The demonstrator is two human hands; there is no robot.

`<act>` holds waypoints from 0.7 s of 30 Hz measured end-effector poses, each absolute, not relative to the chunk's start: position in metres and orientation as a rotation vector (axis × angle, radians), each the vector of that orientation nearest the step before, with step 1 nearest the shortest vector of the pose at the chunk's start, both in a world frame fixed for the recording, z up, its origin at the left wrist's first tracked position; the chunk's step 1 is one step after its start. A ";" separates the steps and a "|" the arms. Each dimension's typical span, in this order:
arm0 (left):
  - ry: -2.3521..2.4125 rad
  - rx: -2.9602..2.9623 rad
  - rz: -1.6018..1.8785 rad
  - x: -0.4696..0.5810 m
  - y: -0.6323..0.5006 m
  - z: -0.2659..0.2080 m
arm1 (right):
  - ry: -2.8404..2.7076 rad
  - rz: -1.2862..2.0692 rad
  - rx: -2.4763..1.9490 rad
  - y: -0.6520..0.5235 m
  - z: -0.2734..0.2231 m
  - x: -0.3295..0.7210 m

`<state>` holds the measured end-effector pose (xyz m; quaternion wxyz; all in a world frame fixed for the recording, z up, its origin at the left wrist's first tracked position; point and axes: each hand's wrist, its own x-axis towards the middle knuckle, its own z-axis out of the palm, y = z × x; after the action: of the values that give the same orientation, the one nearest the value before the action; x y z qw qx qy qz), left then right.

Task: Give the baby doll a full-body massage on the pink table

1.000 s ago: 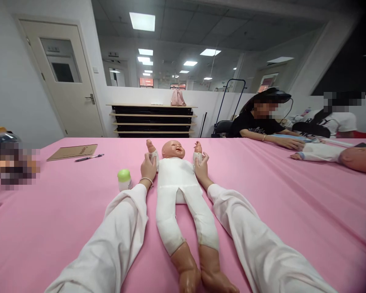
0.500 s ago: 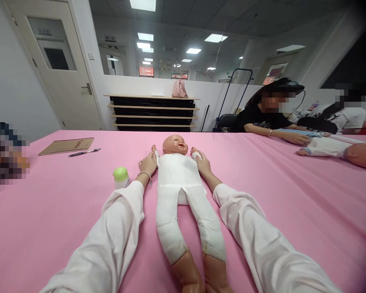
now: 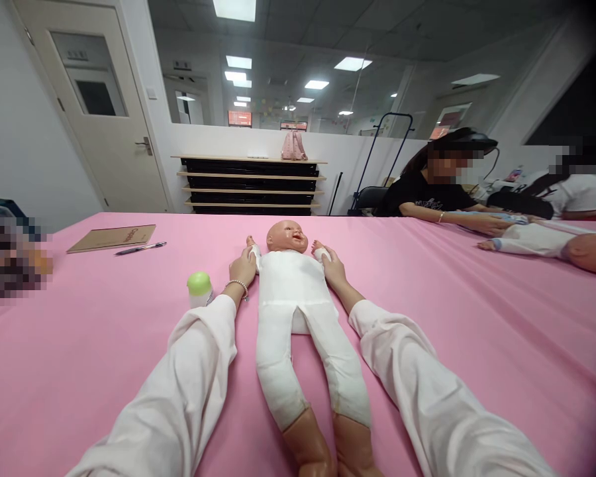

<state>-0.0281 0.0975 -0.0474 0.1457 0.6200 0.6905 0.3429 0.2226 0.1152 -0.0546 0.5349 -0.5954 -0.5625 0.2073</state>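
A baby doll (image 3: 294, 285) with a white cloth body lies on its back on the pink-covered table, head away from me and feet toward me. Both its arms are raised beside its head. My left hand (image 3: 243, 266) is closed around the doll's arm on the left side, with the doll's small hand showing above my fingers. Around the doll's other arm, my right hand (image 3: 332, 267) is closed in the same way. Left of my left wrist stands a small white container with a green lid (image 3: 199, 285).
A brown notebook (image 3: 112, 238) and a pen (image 3: 140, 248) lie at the far left of the pink table cover (image 3: 129, 344). On the right, a person in black (image 3: 427, 199) handles another doll (image 3: 541, 240). Shelves (image 3: 251, 179) holding a pink backpack (image 3: 293, 145) stand behind.
My hands keep their hold on the doll's arms. The view has shifted very slightly. At the right, the other person's hand and doll have moved a little.
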 end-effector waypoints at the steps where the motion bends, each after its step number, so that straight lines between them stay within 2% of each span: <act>1: 1.990 1.786 0.984 -0.028 0.098 -0.047 | -1.337 0.494 -1.426 0.116 -0.055 0.223; 21: 1.985 1.762 1.006 -0.028 0.099 -0.050 | -1.331 0.503 -1.378 0.116 -0.056 0.223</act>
<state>-0.0283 0.0988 -0.0496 0.1510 0.6138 0.6911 0.3505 0.2226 0.1156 -0.0558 0.5482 -0.5819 -0.5619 0.2125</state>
